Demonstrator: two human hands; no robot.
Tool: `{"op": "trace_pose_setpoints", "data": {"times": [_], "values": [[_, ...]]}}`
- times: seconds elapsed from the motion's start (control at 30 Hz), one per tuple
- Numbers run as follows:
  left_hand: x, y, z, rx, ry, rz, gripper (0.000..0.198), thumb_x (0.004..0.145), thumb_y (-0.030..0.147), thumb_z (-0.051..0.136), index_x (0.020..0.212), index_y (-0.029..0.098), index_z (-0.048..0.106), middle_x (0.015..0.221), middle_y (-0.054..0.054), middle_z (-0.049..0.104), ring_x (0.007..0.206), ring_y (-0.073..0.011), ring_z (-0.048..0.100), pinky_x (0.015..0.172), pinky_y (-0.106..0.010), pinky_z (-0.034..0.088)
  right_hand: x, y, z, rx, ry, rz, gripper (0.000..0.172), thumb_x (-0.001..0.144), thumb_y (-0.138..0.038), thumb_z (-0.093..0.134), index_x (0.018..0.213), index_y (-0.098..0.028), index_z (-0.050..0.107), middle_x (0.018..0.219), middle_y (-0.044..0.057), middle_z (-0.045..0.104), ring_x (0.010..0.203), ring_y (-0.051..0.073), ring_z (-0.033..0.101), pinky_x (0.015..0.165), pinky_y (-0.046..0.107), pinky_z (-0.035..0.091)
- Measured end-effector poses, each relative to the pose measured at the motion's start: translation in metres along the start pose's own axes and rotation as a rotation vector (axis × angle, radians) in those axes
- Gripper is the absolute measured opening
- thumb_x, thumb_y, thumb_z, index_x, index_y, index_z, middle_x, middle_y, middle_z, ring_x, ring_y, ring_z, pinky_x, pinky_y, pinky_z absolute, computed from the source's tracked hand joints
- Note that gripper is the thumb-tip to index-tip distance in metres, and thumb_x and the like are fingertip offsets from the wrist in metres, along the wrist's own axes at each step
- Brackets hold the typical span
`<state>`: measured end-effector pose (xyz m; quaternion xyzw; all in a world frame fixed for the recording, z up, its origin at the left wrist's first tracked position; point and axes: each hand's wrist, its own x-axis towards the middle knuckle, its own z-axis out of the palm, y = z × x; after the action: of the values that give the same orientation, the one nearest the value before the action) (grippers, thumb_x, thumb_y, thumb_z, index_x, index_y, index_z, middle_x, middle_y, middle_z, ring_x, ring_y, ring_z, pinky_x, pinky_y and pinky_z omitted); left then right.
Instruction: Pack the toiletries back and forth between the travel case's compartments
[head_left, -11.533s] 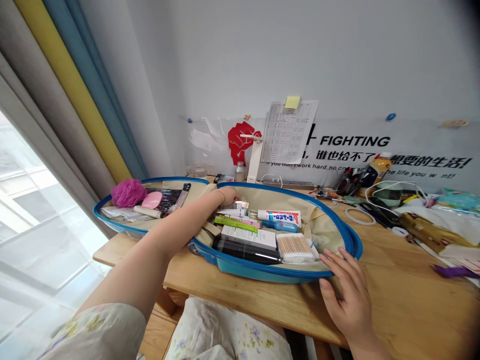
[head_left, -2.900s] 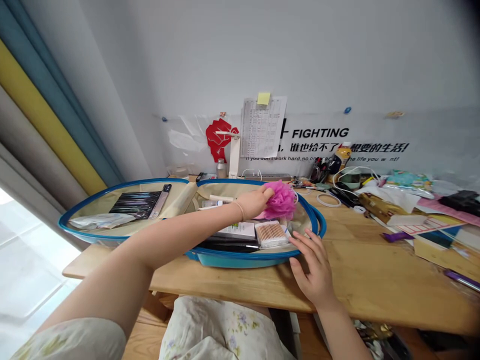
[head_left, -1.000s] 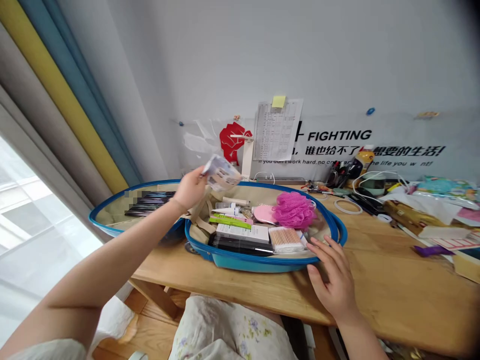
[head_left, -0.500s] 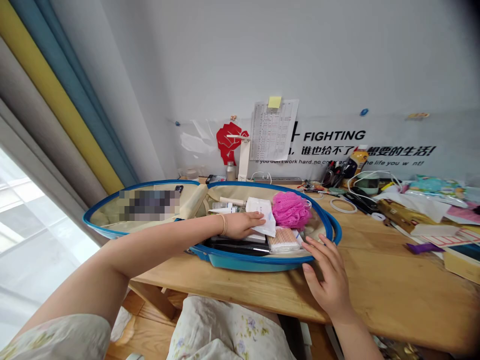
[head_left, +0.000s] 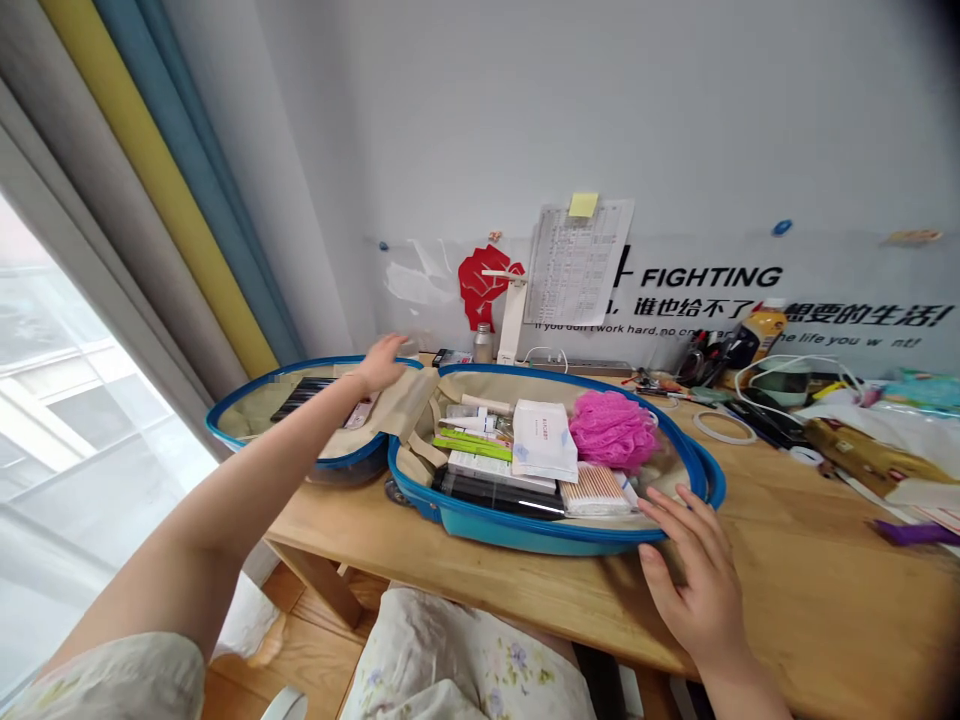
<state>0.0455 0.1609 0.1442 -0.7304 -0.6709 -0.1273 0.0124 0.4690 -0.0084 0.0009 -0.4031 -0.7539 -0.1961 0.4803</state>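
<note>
A blue suitcase (head_left: 495,540) with a cream lining lies unfolded on the wooden table. My left hand (head_left: 385,362) is at the far rim of its left half, near the hinge, fingers stretched out and empty; whether it touches the rim I cannot tell. Fingers spread, my right hand (head_left: 694,590) rests at the near right rim. The right half holds a pink bath puff (head_left: 615,430), a white packet (head_left: 545,440), a pack of cotton swabs (head_left: 596,492), green packets (head_left: 474,443), small tubes and a black glossy item (head_left: 499,497). Dark items in the left half are partly hidden by my forearm.
A white lamp (head_left: 512,320) and a small bottle (head_left: 483,345) stand behind the suitcase. To the right are a roll of tape (head_left: 724,427), cables, pens, a drink bottle (head_left: 765,330) and wrappers. Curtains (head_left: 142,200) hang at the left.
My left hand has moved off the white packet, left and away to the far rim of the left half. My right hand stays at the near right rim. The view has shifted left.
</note>
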Motion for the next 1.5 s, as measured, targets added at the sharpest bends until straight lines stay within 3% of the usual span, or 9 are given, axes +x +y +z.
{"op": "trace_pose_setpoints", "data": {"times": [0.13, 0.23, 0.43, 0.67, 0.77, 0.9, 1.1, 1.27, 1.5], "values": [[-0.022, -0.075, 0.01, 0.095, -0.179, -0.263, 0.079, 0.072, 0.034, 0.066, 0.142, 0.003, 0.043, 0.133, -0.028, 0.056, 0.116, -0.0388, 0.06, 0.097, -0.05, 0.049, 0.0, 0.0, 0.0, -0.002, -0.002, -0.004, 0.041, 0.093, -0.027, 0.048, 0.133, -0.024, 0.054, 0.124, 0.01, 0.063, 0.13, 0.032, 0.05, 0.107, 0.054, 0.043], [-0.039, -0.102, 0.027, 0.16, -0.281, -0.364, 0.097, 0.058, 0.034, 0.076, 0.145, 0.008, 0.042, 0.138, -0.032, 0.051, 0.112, -0.0443, 0.061, 0.082, -0.049, 0.055, 0.0, 0.0, -0.001, -0.013, -0.012, 0.002, 0.041, 0.093, -0.028, 0.048, 0.133, -0.024, 0.053, 0.124, 0.01, 0.063, 0.129, 0.032, 0.051, 0.106, 0.054, 0.044], [-0.036, -0.107, 0.044, 0.193, -0.298, -0.306, 0.108, 0.06, 0.029, 0.072, 0.155, 0.013, 0.025, 0.156, -0.031, 0.025, 0.129, -0.0437, 0.05, 0.097, -0.046, 0.049, -0.001, 0.001, 0.0, -0.014, -0.003, 0.016, 0.041, 0.092, -0.028, 0.049, 0.132, -0.024, 0.054, 0.123, 0.01, 0.064, 0.129, 0.032, 0.051, 0.106, 0.055, 0.044], [-0.041, -0.106, 0.01, 0.176, -0.108, -0.306, 0.082, 0.076, 0.028, 0.056, 0.153, 0.015, 0.031, 0.14, -0.022, 0.052, 0.111, -0.0361, 0.062, 0.092, -0.044, 0.052, 0.0, 0.0, -0.001, -0.014, 0.0, 0.013, 0.04, 0.092, -0.028, 0.049, 0.131, -0.024, 0.055, 0.123, 0.01, 0.065, 0.13, 0.032, 0.051, 0.106, 0.054, 0.045], [-0.05, -0.099, -0.018, 0.154, 0.01, -0.251, 0.066, 0.084, 0.025, 0.042, 0.149, 0.015, 0.037, 0.141, -0.016, 0.053, 0.123, -0.0302, 0.055, 0.105, -0.039, 0.044, 0.001, -0.001, -0.001, -0.007, 0.002, 0.01, 0.041, 0.091, -0.027, 0.049, 0.132, -0.024, 0.055, 0.124, 0.01, 0.064, 0.13, 0.031, 0.051, 0.106, 0.053, 0.045], [-0.07, -0.062, -0.041, 0.008, 0.16, 0.219, 0.057, 0.089, 0.028, 0.033, 0.145, 0.02, 0.044, 0.145, -0.007, 0.05, 0.132, -0.0246, 0.047, 0.115, -0.035, 0.035, 0.002, -0.002, -0.001, -0.008, 0.005, 0.007, 0.042, 0.092, -0.026, 0.049, 0.134, -0.025, 0.053, 0.124, 0.01, 0.064, 0.13, 0.031, 0.051, 0.105, 0.053, 0.045], [-0.083, 0.019, -0.011, -0.107, -0.041, 0.73, 0.05, 0.091, 0.039, 0.049, 0.139, 0.028, 0.051, 0.156, -0.006, 0.038, 0.136, -0.0285, 0.045, 0.111, -0.039, 0.039, 0.002, -0.003, -0.001, -0.006, 0.013, 0.019, 0.041, 0.092, -0.027, 0.05, 0.133, -0.025, 0.054, 0.123, 0.009, 0.064, 0.13, 0.031, 0.051, 0.105, 0.053, 0.045], [-0.069, 0.041, 0.021, -0.139, -0.269, 0.814, 0.05, 0.089, 0.019, 0.053, 0.136, 0.032, 0.053, 0.154, -0.004, 0.041, 0.131, -0.0247, 0.052, 0.107, -0.035, 0.045, 0.0, -0.002, -0.001, 0.0, 0.007, 0.027, 0.04, 0.091, -0.026, 0.051, 0.131, -0.024, 0.056, 0.124, 0.01, 0.064, 0.131, 0.031, 0.05, 0.105, 0.053, 0.045], [-0.057, 0.03, 0.024, -0.059, -0.531, 0.698, 0.075, 0.075, 0.004, 0.056, 0.144, 0.032, 0.047, 0.148, -0.002, 0.051, 0.141, -0.024, 0.041, 0.113, -0.039, 0.041, 0.002, -0.003, -0.001, -0.01, 0.01, 0.02, 0.038, 0.092, -0.027, 0.05, 0.13, -0.025, 0.055, 0.123, 0.009, 0.064, 0.129, 0.031, 0.051, 0.103, 0.054, 0.046]]}}
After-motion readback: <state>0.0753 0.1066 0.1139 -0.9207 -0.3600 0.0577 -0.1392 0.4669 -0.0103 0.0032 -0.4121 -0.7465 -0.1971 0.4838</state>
